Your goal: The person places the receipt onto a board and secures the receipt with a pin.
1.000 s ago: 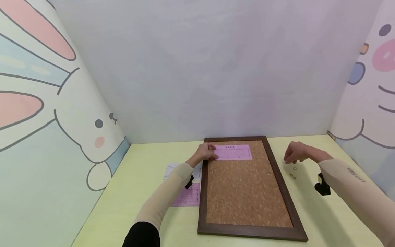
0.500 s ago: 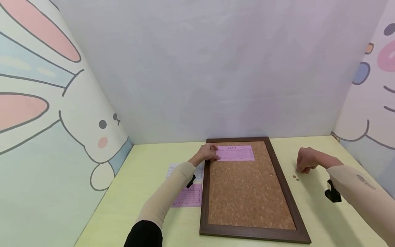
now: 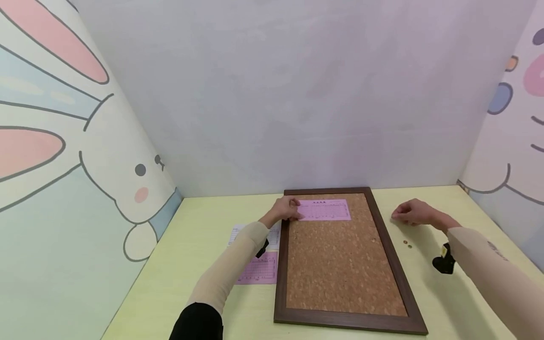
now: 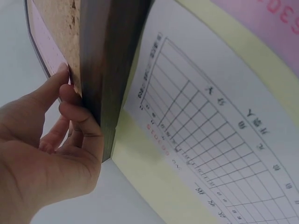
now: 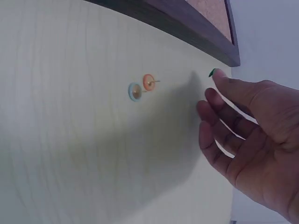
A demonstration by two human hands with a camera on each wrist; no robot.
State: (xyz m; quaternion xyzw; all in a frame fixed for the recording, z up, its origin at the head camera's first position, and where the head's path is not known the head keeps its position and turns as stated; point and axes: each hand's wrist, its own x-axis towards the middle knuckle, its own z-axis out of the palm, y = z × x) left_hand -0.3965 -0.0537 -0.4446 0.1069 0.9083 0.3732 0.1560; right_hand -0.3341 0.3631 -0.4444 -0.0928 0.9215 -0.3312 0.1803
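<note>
One pink slip (image 3: 325,210), upper centre of the head view, flat on the corkboard (image 3: 344,269), long axis left to right: left end apparently gripped in the nearer left hand (image 3: 285,208), and left of the right hand (image 3: 414,211), set beyond the board's right edge and pinching an apparent green tack (image 5: 212,73). Orange tack (image 5: 148,82) and blue tack (image 5: 135,92), loose on the table (image 3: 178,264), centre of the right wrist view. White form (image 4: 205,126), right half of the left wrist view, with red digits, perhaps 663015; pink-slip heading illegible, no brand found.
</note>
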